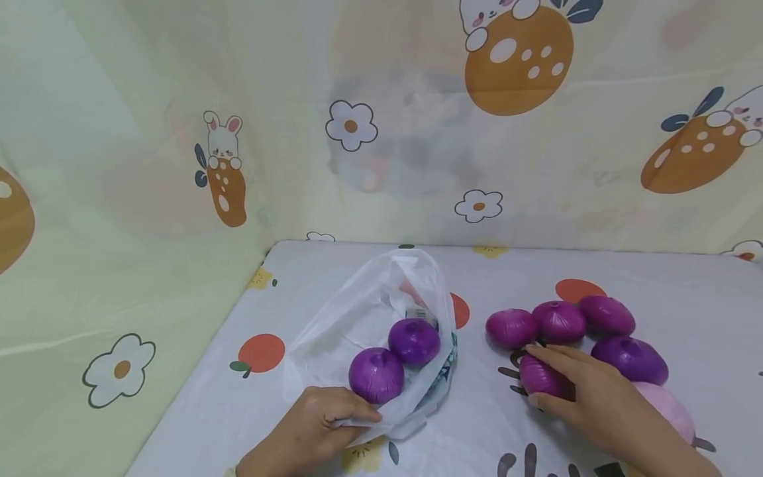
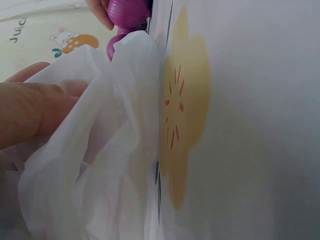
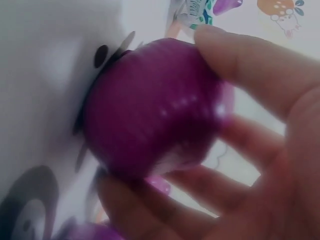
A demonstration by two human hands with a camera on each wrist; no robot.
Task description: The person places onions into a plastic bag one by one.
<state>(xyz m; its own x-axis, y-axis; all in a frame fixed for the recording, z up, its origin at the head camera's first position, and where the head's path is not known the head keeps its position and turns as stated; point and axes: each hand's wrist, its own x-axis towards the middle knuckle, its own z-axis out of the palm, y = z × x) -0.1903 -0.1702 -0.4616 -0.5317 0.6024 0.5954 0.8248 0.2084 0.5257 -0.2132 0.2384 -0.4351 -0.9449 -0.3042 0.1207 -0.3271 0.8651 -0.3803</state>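
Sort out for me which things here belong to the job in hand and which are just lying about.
Likely part of the job:
white bag, held by the left hand
two purple onions inside it
gripped onion, in the right hand
probably four loose purple onions nearby

Just there, it seems:
pale pink round thing, partly hidden, role unclear
patterned tablecloth
patterned backdrop

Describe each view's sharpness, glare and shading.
Head: fairly clear, evenly lit, faint gloss on the onions inside the white bag; left wrist: slightly soft, the tablecloth darkening toward the lower right; right wrist: blurred and hazy, a bright glint on the held onion.
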